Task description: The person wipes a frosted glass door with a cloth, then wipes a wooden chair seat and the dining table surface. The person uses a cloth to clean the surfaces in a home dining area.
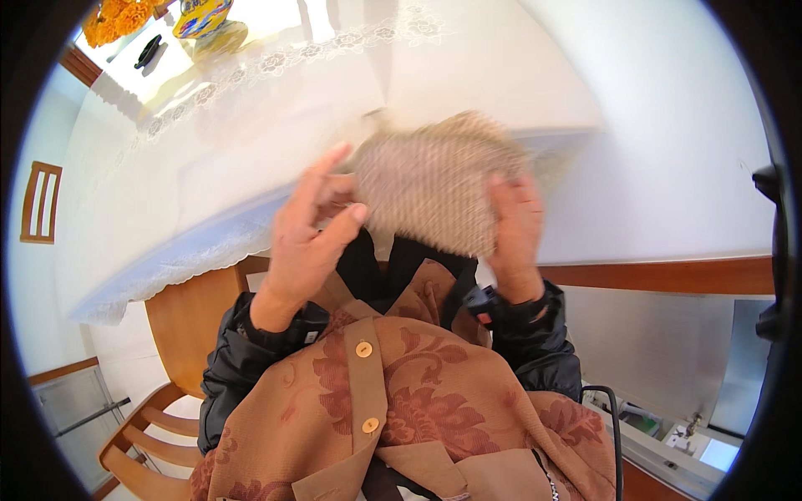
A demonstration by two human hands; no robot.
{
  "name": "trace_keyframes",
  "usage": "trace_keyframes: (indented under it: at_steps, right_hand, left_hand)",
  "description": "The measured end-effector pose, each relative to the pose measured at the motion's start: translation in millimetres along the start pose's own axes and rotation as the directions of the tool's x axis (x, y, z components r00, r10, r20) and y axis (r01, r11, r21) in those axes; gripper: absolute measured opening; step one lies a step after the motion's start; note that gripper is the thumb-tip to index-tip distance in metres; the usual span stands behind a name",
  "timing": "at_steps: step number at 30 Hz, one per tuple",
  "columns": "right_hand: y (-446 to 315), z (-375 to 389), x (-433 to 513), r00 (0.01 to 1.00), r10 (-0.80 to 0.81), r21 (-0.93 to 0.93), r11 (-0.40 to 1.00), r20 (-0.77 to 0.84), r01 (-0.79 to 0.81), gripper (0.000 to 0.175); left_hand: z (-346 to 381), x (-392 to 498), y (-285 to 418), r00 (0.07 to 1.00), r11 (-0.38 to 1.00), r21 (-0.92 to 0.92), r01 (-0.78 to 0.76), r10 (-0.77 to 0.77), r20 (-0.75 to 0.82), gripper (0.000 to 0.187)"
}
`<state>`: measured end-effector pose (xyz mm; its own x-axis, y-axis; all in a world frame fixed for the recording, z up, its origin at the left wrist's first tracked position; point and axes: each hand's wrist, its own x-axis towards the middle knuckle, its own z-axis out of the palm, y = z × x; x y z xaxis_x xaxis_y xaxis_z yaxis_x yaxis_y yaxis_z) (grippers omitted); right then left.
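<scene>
A beige knitted piece (432,188), blurred by motion, hangs in the air in front of me over the table's near edge. My right hand (517,219) grips its right side, with the fingers on its face. At the left edge of the knitting is my left hand (316,232), its thumb and fingers spread apart; the fingertips are blurred, and whether they touch the knitting is unclear. A thin blurred strand or tip (376,114) shows at the knitting's upper left.
The table bears a white lace-trimmed cloth (269,106). A small black object (148,51), a colourful vase (202,17) and orange flowers (119,22) stand at the upper left. A wooden chair (188,325) is at lower left. A white wall (664,188) rises at right.
</scene>
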<state>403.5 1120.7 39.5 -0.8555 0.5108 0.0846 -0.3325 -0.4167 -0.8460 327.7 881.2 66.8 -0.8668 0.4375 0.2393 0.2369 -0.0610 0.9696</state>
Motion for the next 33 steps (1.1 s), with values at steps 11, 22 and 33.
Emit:
trace_keyframes:
  at_steps: [11,22,33]
  right_hand:
    - [10.9,-3.0,56.2,0.517,-0.388,-0.629,-0.264,0.763,0.731,0.025]
    - [-43.0,-135.2,153.6,0.537,-0.546,-0.765,-0.428,0.643,0.482,0.03]
    - [-44.3,-152.8,169.5,0.674,-0.614,-0.91,-0.32,0.411,0.264,0.044]
  left_hand:
    - [-78.4,32.7,-33.4,0.855,0.43,0.887,-0.171,0.512,-0.084,0.051]
    - [-75.8,33.1,-37.5,0.878,0.354,0.921,-0.16,0.478,-0.031,0.042]
    - [-79.2,35.4,-42.5,0.809,0.216,0.961,-0.175,0.587,0.015,0.042]
